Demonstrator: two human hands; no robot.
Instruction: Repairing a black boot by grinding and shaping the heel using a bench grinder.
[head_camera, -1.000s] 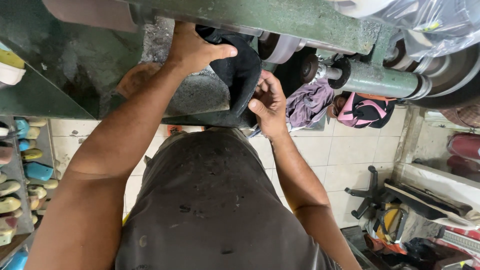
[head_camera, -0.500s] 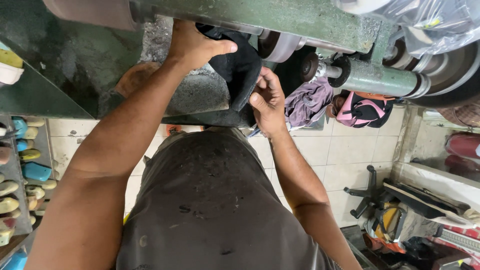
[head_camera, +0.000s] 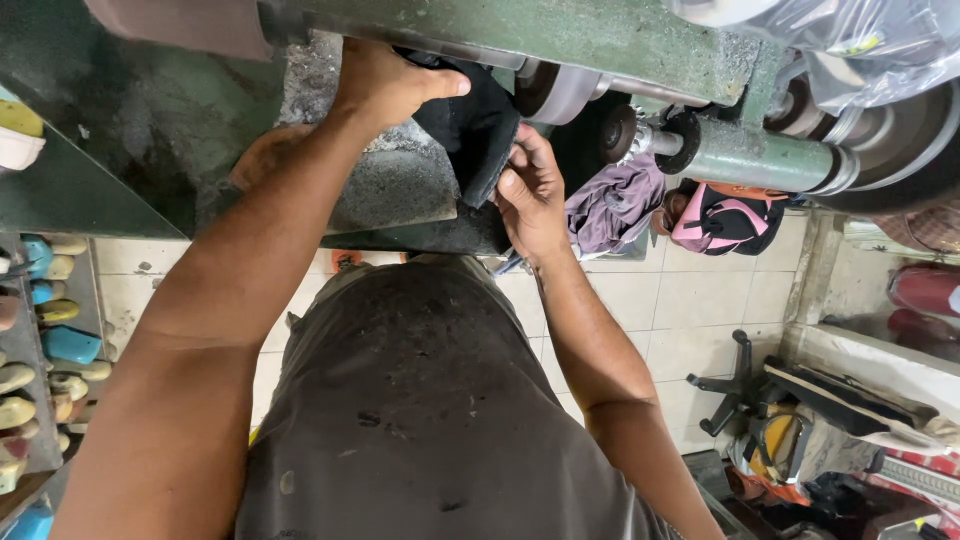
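Two hands press a black shoe against a green machine.

The green machine (head_camera: 640, 40) fills the top of the view, its horizontal shaft (head_camera: 760, 155) running off to the right with a pale wheel (head_camera: 560, 95) mounted under the frame. Below it lies the person's dark grey apron (head_camera: 420, 400), and beyond that a pale tiled floor (head_camera: 700, 300) with a purple cloth (head_camera: 610, 205) bunched on it. The black shoe (head_camera: 470, 130) sits just left of the pale wheel, under the machine's frame. The left hand (head_camera: 385, 85) clamps over the shoe's top, thumb stretched across it; the right hand (head_camera: 530, 195) grips its lower edge from below, fingers curled around it.
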